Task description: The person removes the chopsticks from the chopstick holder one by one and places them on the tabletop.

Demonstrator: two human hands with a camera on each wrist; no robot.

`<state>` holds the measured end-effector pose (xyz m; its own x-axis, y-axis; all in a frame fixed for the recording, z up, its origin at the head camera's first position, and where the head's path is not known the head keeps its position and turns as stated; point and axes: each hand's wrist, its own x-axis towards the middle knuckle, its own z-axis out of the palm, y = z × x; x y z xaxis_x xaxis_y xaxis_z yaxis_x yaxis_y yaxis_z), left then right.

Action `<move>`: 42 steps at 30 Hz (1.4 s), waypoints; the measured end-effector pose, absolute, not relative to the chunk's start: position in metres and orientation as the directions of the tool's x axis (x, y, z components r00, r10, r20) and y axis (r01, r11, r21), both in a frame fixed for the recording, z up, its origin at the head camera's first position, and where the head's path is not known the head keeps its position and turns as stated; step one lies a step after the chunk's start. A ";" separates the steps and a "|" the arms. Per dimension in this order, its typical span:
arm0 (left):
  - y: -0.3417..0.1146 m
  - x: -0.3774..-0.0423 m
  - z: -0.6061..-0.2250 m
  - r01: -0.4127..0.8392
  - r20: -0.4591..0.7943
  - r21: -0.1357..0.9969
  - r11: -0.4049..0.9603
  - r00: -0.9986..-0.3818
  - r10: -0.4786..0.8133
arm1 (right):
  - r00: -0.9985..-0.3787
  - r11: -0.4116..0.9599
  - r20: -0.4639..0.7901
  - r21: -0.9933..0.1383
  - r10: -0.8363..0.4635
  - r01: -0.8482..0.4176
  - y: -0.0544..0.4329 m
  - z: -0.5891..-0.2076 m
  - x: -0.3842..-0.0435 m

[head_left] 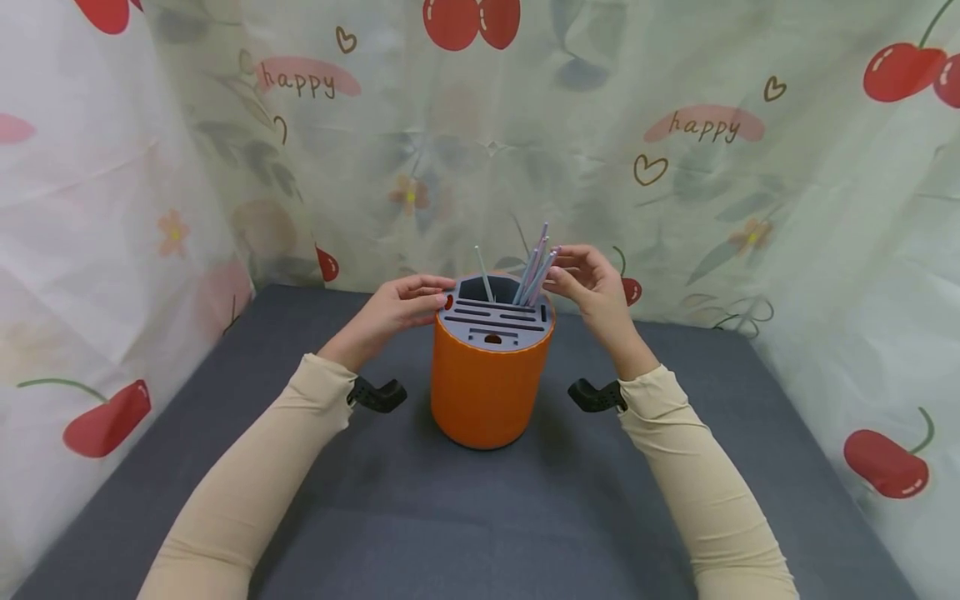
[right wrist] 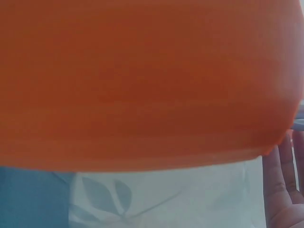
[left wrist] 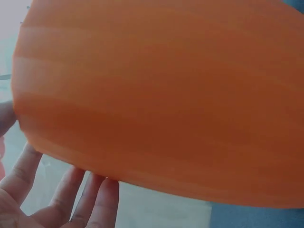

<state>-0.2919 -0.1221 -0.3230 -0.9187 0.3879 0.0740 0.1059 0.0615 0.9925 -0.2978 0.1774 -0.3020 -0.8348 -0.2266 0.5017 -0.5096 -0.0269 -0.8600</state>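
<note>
An orange pen holder [head_left: 486, 383] with a grey slotted top [head_left: 491, 315] stands upright on the dark cloth. Several thin pale purple and blue sticks [head_left: 534, 271] lean to the right in its rear compartment. One pale stick [head_left: 484, 273] stands apart, to their left. My left hand [head_left: 401, 302] touches the holder's upper left side; its fairly straight fingers [left wrist: 61, 197] lie against the orange wall [left wrist: 156, 95]. My right hand [head_left: 592, 287] is at the right rim beside the sticks, thumb and forefinger spread near them. Straight fingers [right wrist: 275, 190] show there in the right wrist view.
A dark grey cloth [head_left: 480, 525] covers the table. Pale curtains [head_left: 495, 150] printed with cherries and flowers hang behind and at both sides. Each wrist wears a black strap mount [head_left: 378, 396] below the cream sleeve.
</note>
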 end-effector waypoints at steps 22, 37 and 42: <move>-0.111 -0.288 -0.329 -0.011 0.003 0.999 -0.048 -0.961 0.277 | -0.857 -0.039 0.486 -0.873 -0.171 -0.487 0.169 -0.311 -0.301; -0.109 -0.287 -0.333 0.008 0.029 0.997 -0.075 -0.961 0.274 | -0.855 -0.066 0.491 -0.871 -0.168 -0.487 0.171 -0.312 -0.301; -0.109 -0.287 -0.333 0.007 0.026 0.997 -0.074 -0.962 0.273 | -0.857 -0.056 0.487 -0.873 -0.171 -0.485 0.171 -0.312 -0.301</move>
